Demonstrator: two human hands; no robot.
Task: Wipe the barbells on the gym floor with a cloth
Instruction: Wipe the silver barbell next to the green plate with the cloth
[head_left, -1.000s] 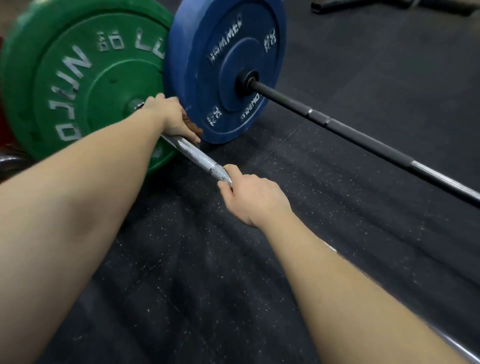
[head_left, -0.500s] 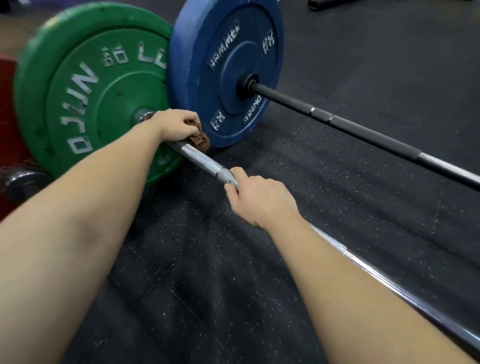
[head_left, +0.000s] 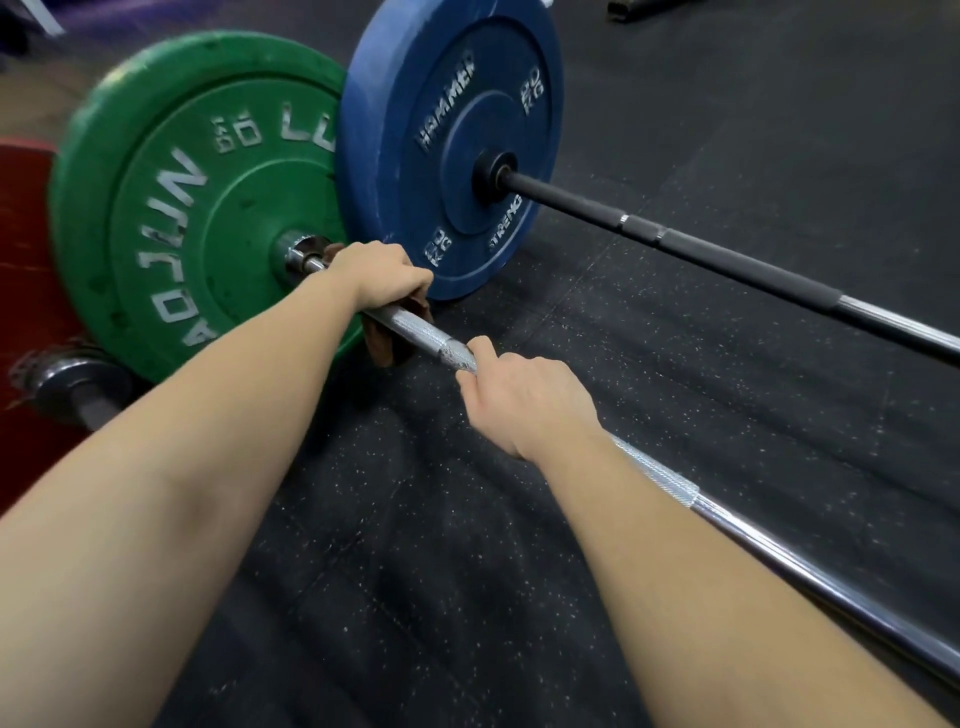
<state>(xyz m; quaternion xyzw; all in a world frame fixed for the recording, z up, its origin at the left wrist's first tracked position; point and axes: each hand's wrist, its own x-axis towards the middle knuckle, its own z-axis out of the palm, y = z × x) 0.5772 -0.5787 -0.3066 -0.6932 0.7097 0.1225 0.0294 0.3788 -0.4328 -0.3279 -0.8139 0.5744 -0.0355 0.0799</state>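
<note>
Left hand (head_left: 382, 275) slid the brown cloth (head_left: 385, 344) down the knurled silver barbell (head_left: 415, 326).

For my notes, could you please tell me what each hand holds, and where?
Left hand grips a brown cloth around the silver bar near the green plate; right hand grips the bare bar.

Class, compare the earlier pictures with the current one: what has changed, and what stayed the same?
The left hand, gripping the brown cloth round the silver bar, has slid slightly away from the green plate toward the right hand; more cloth now hangs below. Nothing was taken or released. The right hand keeps gripping the bar; the blue plate and black barbell stayed put.
</note>
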